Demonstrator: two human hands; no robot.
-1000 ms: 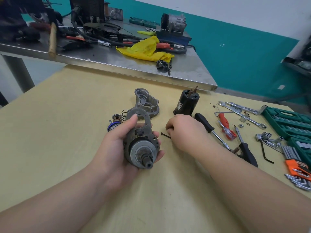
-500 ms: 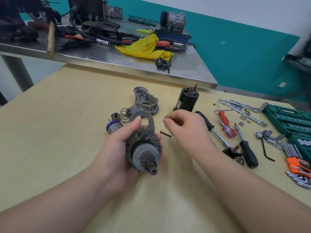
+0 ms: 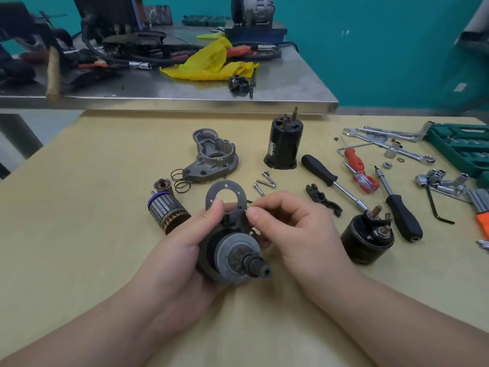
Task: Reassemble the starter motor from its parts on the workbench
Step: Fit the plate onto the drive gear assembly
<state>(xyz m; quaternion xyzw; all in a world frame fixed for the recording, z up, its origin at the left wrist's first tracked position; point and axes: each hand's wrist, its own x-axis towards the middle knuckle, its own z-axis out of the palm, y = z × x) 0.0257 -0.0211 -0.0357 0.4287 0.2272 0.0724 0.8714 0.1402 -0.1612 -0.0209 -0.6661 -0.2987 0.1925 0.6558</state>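
Gripping the drive housing assembly above the worktop, the left hand curls round it; the right hand pinches a small screw, barely visible, at the plate's edge. Armature lies left.

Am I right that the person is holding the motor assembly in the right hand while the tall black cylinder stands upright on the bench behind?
Not quite: the head view shows the left hand gripping the motor assembly, not the right. The right hand only pinches something small at its edge. The tall black cylinder does stand upright on the bench behind.
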